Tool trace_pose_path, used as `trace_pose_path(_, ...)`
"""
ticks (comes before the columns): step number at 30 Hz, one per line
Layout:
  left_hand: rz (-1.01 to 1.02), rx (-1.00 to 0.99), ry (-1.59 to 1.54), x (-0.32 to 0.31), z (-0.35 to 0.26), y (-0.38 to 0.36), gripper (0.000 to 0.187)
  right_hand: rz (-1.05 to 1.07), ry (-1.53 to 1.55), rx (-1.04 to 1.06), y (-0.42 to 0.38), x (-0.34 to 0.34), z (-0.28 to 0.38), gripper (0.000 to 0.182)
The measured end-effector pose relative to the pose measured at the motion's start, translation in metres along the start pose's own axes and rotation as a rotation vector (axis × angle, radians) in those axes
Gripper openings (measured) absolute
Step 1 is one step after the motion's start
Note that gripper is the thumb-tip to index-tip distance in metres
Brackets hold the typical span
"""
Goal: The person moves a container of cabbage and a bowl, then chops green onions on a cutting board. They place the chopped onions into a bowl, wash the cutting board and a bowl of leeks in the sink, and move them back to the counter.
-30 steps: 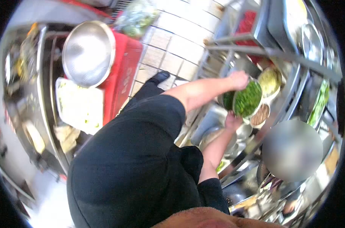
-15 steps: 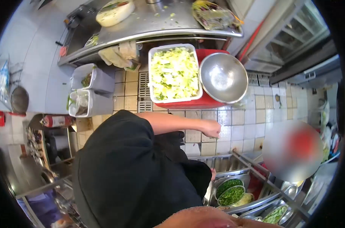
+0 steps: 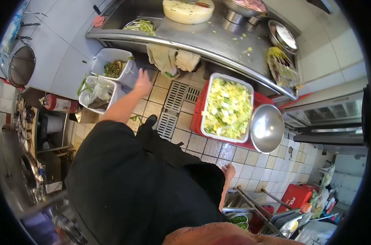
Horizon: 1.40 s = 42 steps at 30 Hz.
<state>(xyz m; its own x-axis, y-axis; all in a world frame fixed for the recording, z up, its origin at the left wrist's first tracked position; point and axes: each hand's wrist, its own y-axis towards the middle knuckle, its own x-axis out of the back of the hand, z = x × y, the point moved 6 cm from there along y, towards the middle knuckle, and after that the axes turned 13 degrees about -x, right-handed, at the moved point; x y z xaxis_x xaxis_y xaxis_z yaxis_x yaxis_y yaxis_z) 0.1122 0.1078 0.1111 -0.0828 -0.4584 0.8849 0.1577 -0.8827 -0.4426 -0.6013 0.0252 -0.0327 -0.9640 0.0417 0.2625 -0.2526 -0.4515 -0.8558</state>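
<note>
My left hand [image 3: 143,84] reaches forward over the tiled floor with its fingers apart and nothing in them. It is nearest to a white bin of vegetable scraps [image 3: 114,65], just to its left, and a towel [image 3: 163,57] hangs from the counter edge ahead. My right hand [image 3: 228,170] hangs low beside my body, loosely open, with no object visible in it. Ahead of that hand stands a white tub of chopped pale-green leafy vegetable [image 3: 227,108] on a red crate [image 3: 197,114]. A steel bowl [image 3: 268,127] sits to the tub's right.
The steel counter [image 3: 193,45] holds a round cutting board [image 3: 188,11], a bowl of meat [image 3: 246,6] and bagged vegetables [image 3: 282,67]. A second bin [image 3: 96,96] with a plastic bag stands at left, near a fire extinguisher [image 3: 59,103]. Metal rails [image 3: 250,204] stand at right.
My left arm has swung from the right across to the left, and its closed hand has opened. The view has turned left, so the tub and bowl appear farther right. My right hand shows more fully.
</note>
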Motion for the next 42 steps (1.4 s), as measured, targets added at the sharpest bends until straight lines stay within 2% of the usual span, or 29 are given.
trace_pose_path(2, -0.355, 0.154, -0.364, -0.052, 0.099, -0.027, 0.038, 0.002, 0.006, 0.105, -0.029, -0.065, 0.031, 0.026)
trace_pose_path(3, -0.380, 0.305, -0.706, -0.058, 0.134, -0.046, 0.038, 0.000, 0.012, 0.149, -0.044, -0.100, 0.039, 0.025)
trace_pose_path(6, -0.391, 0.371, -0.832, -0.088, 0.214, -0.069, 0.037, 0.068, -0.059, 0.360, -0.088, -0.226, 0.082, 0.021)
trace_pose_path(8, -0.470, 0.295, -0.955, -0.095, 0.243, -0.056, 0.040, 0.182, -0.288, 0.513, -0.133, -0.333, 0.136, 0.024)
trace_pose_path(9, -0.508, 0.259, -1.006, -0.096, 0.258, -0.050, 0.041, 0.070, -0.629, 0.772, -0.188, -0.384, 0.176, 0.029)
trace_pose_path(10, -0.497, 0.233, -1.036, -0.078, 0.265, -0.044, 0.038, 0.121, -0.674, 0.841, -0.191, -0.426, 0.199, 0.031)
trace_pose_path(11, -0.525, 0.224, -1.090, -0.065, 0.274, -0.038, 0.037, 0.111, -0.780, 0.987, -0.228, -0.465, 0.229, 0.031)
trace_pose_path(13, -0.569, 0.190, -1.199, -0.041, 0.285, -0.023, 0.035, 0.172, -0.761, 1.142, -0.265, -0.528, 0.282, 0.034)
trace_pose_path(14, -0.594, 0.182, -1.210, -0.027, 0.291, -0.015, 0.035, 0.174, -0.705, 1.172, -0.257, -0.553, 0.307, 0.035)
trace_pose_path(16, -0.621, 0.166, -1.329, -0.006, 0.299, -0.003, 0.034, 0.065, -0.805, 1.313, -0.251, -0.601, 0.356, 0.038)
trace_pose_path(17, -0.638, 0.165, -1.384, 0.002, 0.305, 0.001, 0.034, 0.090, -0.854, 1.371, -0.246, -0.624, 0.376, 0.046)
trace_pose_path(19, -0.638, 0.158, -1.404, 0.011, 0.320, 0.011, 0.032, 0.150, -0.959, 1.298, -0.218, -0.672, 0.401, 0.067)
trace_pose_path(21, -0.635, 0.146, -1.484, 0.011, 0.337, 0.028, 0.032, 0.109, -1.367, 1.405, -0.210, -0.735, 0.397, 0.095)
trace_pose_path(22, -0.619, 0.144, -1.427, 0.017, 0.348, 0.033, 0.031, -0.020, -1.499, 1.504, -0.221, -0.766, 0.383, 0.109)
trace_pose_path(23, -0.615, 0.146, -1.372, 0.027, 0.361, 0.041, 0.031, 0.013, -1.444, 1.598, -0.220, -0.801, 0.373, 0.112)
trace_pose_path(24, -0.610, 0.205, -1.404, 0.032, 0.375, 0.050, 0.029, 0.285, -1.319, 1.508, -0.228, -0.834, 0.362, 0.108)
trace_pose_path(25, -0.657, 0.230, -1.547, 0.029, 0.388, 0.063, 0.027, 0.657, -1.181, 1.508, -0.238, -0.872, 0.342, 0.099)
trace_pose_path(26, -0.637, 0.226, -1.493, 0.038, 0.403, 0.078, 0.029, 0.647, -1.500, 1.575, -0.269, -0.910, 0.322, 0.085)
trace_pose_path(27, -0.617, 0.224, -1.444, 0.047, 0.420, 0.093, 0.030, 0.672, -1.250, 1.801, -0.309, -0.929, 0.313, 0.072)
trace_pose_path(28, -0.587, 0.219, -1.451, 0.033, 0.439, 0.118, 0.030, 0.699, -1.085, 1.804, -0.307, -0.963, 0.303, 0.057)
trace_pose_path(31, -0.619, 0.242, -1.470, 0.049, 0.496, 0.169, 0.028, 0.714, -0.772, 1.175, -0.330, -0.974, 0.367, 0.047)
trace_pose_path(33, -0.559, 0.344, -1.580, 0.072, 0.537, 0.206, 0.029, 0.521, -0.454, 0.979, -0.297, -0.931, 0.423, 0.027)
trace_pose_path(34, -0.596, 0.272, -1.438, 0.072, 0.569, 0.237, 0.031, 0.417, -0.216, 1.035, -0.269, -0.901, 0.446, 0.020)
trace_pose_path(35, -0.629, 0.198, -1.303, 0.069, 0.600, 0.271, 0.032, 0.232, -0.158, 1.023, -0.265, -0.865, 0.472, 0.020)
trace_pose_path(36, -0.661, 0.191, -1.296, 0.078, 0.623, 0.302, 0.036, 0.022, -0.082, 1.163, -0.257, -0.839, 0.490, 0.020)
trace_pose_path(37, -0.689, 0.186, -1.290, 0.091, 0.641, 0.329, 0.040, -0.071, -0.191, 1.110, -0.243, -0.821, 0.508, 0.021)
trace_pose_path(38, -0.727, 0.237, -1.451, 0.103, 0.654, 0.353, 0.044, -0.316, -0.331, 1.286, -0.261, -0.813, 0.528, 0.022)
trace_pose_path(39, -0.762, 0.291, -1.612, 0.113, 0.666, 0.378, 0.047, -0.382, -0.400, 1.404, -0.271, -0.817, 0.547, 0.026)
trace_pose_path(42, -0.743, 0.420, -1.275, 0.115, 0.734, 0.452, 0.039, -0.493, -0.671, 1.669, -0.266, -0.852, 0.588, 0.032)
